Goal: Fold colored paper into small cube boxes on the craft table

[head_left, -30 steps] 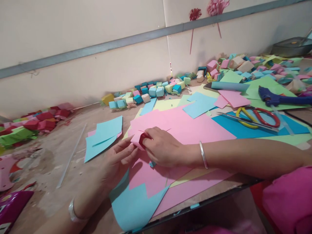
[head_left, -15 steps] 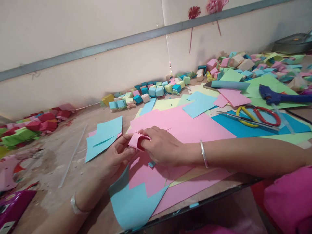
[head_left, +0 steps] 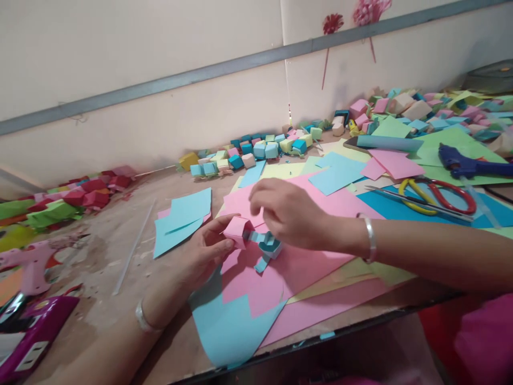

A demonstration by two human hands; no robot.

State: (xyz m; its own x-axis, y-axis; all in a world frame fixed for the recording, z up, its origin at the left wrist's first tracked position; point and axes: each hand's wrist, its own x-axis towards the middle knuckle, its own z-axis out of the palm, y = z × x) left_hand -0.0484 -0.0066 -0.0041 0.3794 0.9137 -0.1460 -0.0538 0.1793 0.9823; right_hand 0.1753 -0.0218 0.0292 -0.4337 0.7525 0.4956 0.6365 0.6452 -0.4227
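Head: pink box between hands

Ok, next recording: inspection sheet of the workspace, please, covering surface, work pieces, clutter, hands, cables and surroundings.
Surface: brown table, stained, partly under coloured sheets.
Work pieces: pink box, open side facing right; blue piece with strips beside it; whether they join is unclear.
Clutter: scissors and blue gun at right, pink gun at left, paper blocks along the wall.
Hands: left hand holds the pink box; right hand curled by the blue piece, grip unclear.
Cables: dark cord at right edge, partly visible.
Surroundings: pale wall, grey rail, two flowers.
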